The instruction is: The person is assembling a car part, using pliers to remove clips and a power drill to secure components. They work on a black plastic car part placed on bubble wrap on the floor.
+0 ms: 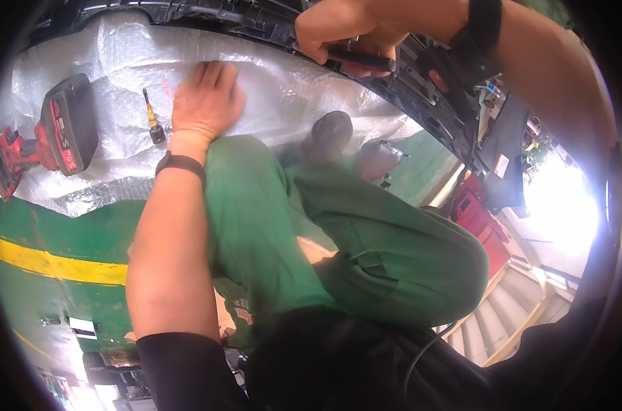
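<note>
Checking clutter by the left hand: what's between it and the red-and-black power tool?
In the head view, a slim yellow-and-black tool lies on the silver sheet between left hand and power tool.

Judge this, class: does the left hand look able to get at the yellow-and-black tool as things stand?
Probably yes. The left hand rests on the silver sheet, and the yellow-and-black tool lies close by to its left, with nothing seen between them.
</note>
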